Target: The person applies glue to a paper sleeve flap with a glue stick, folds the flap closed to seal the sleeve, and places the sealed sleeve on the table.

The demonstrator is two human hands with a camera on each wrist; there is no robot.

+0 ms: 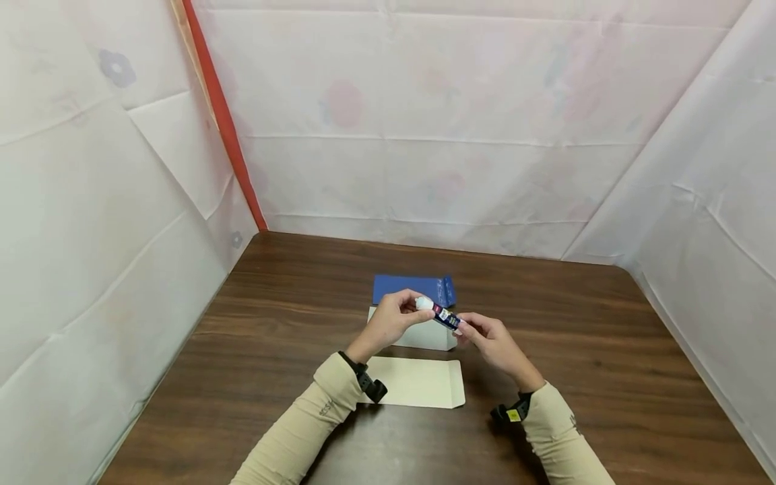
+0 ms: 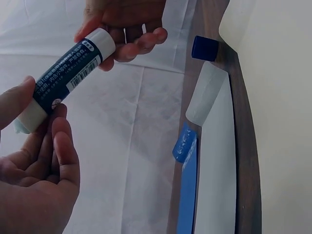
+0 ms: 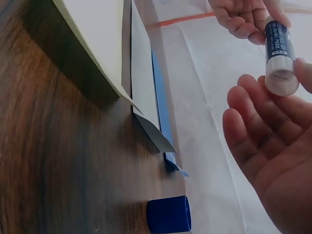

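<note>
Both hands hold a glue stick (image 1: 446,318) with a dark blue label, tilted in the air over the paper pieces. My left hand (image 1: 391,320) pinches it near its uncapped end, where pale glue shows in the left wrist view. At the other end, the thumb and fingers of my right hand (image 1: 494,343) grip the white base (image 3: 282,80). The dark blue cap (image 3: 169,214) lies off on the table, on the right hand's side of the papers.
Below the hands, a cream paper piece (image 1: 415,382) with a folded end flap lies nearest me. Beyond it are a white piece (image 1: 424,341) and a blue one (image 1: 403,287), also flapped. The brown wooden table (image 1: 273,377) is enclosed by white sheeting (image 1: 424,182).
</note>
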